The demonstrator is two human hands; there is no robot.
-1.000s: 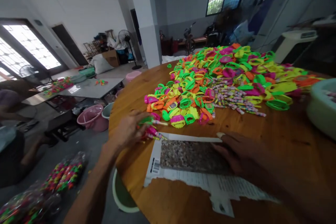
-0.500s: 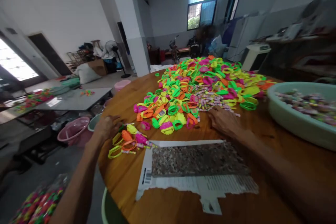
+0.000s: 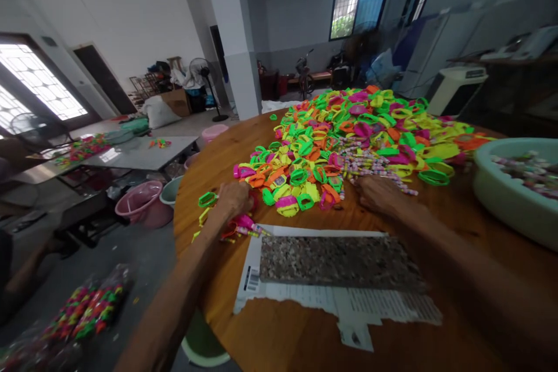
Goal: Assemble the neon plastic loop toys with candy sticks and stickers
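Note:
A big heap of neon plastic wristbands (image 3: 361, 122) covers the far half of the round wooden table (image 3: 457, 226). Thin wrapped candy sticks (image 3: 375, 164) lie in the heap's near middle. My left hand (image 3: 233, 197) rests knuckles up at the heap's near left edge, over a small cluster of bands and sticks (image 3: 242, 225); its fingers are hidden. A lone green band (image 3: 207, 199) lies just left of it. My right hand (image 3: 377, 195) lies palm down beside the candy sticks, holding nothing. Between my arms sits a speckled stone slab (image 3: 335, 261) on torn printed paper (image 3: 349, 308).
A pale green basin (image 3: 505, 197) of candy sticks stands at the table's right. Pink buckets (image 3: 142, 203) and clear bags of coloured items (image 3: 87, 308) are on the floor at left. A grey table (image 3: 139, 151) stands beyond, and a person (image 3: 17, 267) sits at the left edge.
My left hand moved from the table's left edge rightward and forward to the heap's near corner. My right hand stayed by the candy sticks. The camera turned slightly.

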